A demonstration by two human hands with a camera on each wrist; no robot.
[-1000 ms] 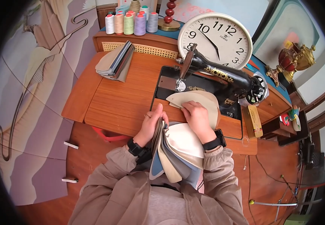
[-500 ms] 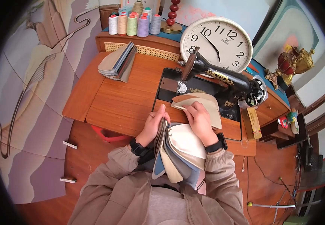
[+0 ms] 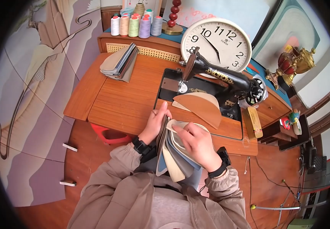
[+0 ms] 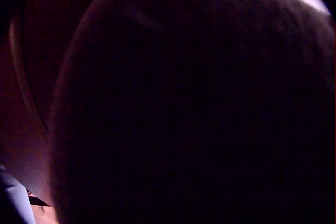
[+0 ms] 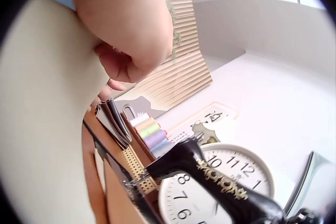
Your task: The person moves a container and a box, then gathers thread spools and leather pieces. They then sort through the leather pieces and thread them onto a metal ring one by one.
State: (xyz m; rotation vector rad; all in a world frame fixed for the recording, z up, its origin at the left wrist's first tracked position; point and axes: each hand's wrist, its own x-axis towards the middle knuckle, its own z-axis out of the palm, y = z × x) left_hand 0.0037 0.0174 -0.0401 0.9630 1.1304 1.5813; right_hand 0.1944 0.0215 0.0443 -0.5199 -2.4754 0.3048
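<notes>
In the head view the left hand [image 3: 155,124] grips the top end of a fanned bundle of coloured swatches [image 3: 172,164], thumb pointing up. The right hand [image 3: 197,143] pinches a cream swatch of that bundle near its top, close to the left hand. Beyond them an orange-brown swatch [image 3: 201,108] lies over a beige one at the front of the sewing machine [image 3: 226,76]. In the right wrist view the right hand [image 5: 126,19] has curled fingers at the edge of a large pale swatch [image 5: 42,103]. Darkness covers most of the left wrist view.
Another swatch stack [image 3: 121,63] lies at the table's back left. Thread spools [image 3: 133,26], a round clock [image 3: 216,45] and a red-beaded stand [image 3: 172,19] are behind. A yellow box [image 3: 254,122] sits right of the machine, and a red stool [image 3: 109,135] is below the table.
The right hand has moved from the loose swatches back towards the left hand and the bundle. The orange-brown swatch now shows on top of the beige one. The left hand still grips the bundle.
</notes>
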